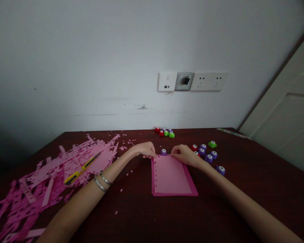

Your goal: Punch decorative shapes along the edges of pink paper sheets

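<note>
Two bare hands: both at the pink paper stack, near center of frame.
Left hand (pixel 146 149): fingers curled, tips pinching the stack's upper left corner.
Right hand (pixel 183 153): fingers bent, thumb and index pressed together on the upper edge, pinching paper there; can't tell how many layers.
Pink paper stack (pixel 171 175): just below frame center, flat on the counter (pixel 131 219); light pink on top, darker pink showing at right and bottom.
Stack's left edge: column of small darker shapes; cut through or stuck on, can't tell.
Single purple punch (pixel 163 152): between the hands, just beyond the top edge.
Right punch cluster (pixel 208 158): right of center, beside right hand and forearm; purple, red, one green.
Back punch cluster (pixel 171 135): center of frame, near the wall (pixel 91 67); red, purple, green.
Pink scraps (pixel 48 175): messy heap of strips, lower left.
Yellow cutter (pixel 77 174): lying on the scraps, left of frame.
Confetti (pixel 123 147): tiny pink bits, left of center, a few nearer the bottom.
Bracelets (pixel 100 183): left wrist.
Narrow strip (pixel 233 133): right of center, far edge of counter.
Sockets (pixel 205 81): upper right, on wall.
Door (pixel 288 111): right edge.
</note>
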`<act>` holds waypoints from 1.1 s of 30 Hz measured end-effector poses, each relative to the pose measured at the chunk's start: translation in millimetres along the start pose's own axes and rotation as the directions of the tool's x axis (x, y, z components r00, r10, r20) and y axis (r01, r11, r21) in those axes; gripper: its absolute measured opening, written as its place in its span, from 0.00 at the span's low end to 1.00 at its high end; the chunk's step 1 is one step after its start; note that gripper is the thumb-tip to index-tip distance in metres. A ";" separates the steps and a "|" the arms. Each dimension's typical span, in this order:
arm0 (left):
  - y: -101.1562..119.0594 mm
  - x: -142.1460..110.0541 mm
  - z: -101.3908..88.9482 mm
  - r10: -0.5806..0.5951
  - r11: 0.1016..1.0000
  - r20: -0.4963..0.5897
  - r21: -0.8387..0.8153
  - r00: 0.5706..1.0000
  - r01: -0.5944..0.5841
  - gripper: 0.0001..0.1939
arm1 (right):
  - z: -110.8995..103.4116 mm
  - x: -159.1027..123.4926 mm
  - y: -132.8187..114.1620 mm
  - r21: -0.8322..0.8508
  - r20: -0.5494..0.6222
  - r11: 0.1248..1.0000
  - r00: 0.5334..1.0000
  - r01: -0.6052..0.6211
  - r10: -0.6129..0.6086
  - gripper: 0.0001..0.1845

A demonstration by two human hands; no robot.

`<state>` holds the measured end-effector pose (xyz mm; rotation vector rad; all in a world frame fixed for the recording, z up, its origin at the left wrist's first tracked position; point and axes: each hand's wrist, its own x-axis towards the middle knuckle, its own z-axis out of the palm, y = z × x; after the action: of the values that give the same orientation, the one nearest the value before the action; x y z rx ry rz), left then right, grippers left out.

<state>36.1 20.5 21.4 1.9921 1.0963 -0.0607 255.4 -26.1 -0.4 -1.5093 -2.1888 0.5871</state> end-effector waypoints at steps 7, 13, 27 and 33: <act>-0.2 0.4 1.3 0.003 1.000 -0.013 0.000 1.000 -0.003 0.11 | 0.8 -0.9 -0.3 0.000 -0.004 1.000 1.000 -0.010 0.010 0.09; 1.2 -0.8 0.8 -0.003 1.000 -0.034 0.006 0.999 0.003 0.12 | 1.2 -1.0 0.1 0.002 -0.016 1.000 1.000 -0.015 0.015 0.08; -1.2 3.7 2.2 0.003 0.998 -0.127 0.058 0.992 0.004 0.15 | 10.2 2.0 7.1 0.041 -0.135 0.999 0.991 0.003 0.003 0.08; -7.7 9.3 2.7 0.017 0.997 -0.162 0.074 0.987 -0.005 0.15 | 14.4 3.1 11.6 0.070 -0.163 0.998 0.987 0.004 0.008 0.09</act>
<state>37.2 26.9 10.9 2.0978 1.2013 0.0690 255.3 -20.9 -18.5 -1.4693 -2.0229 0.5161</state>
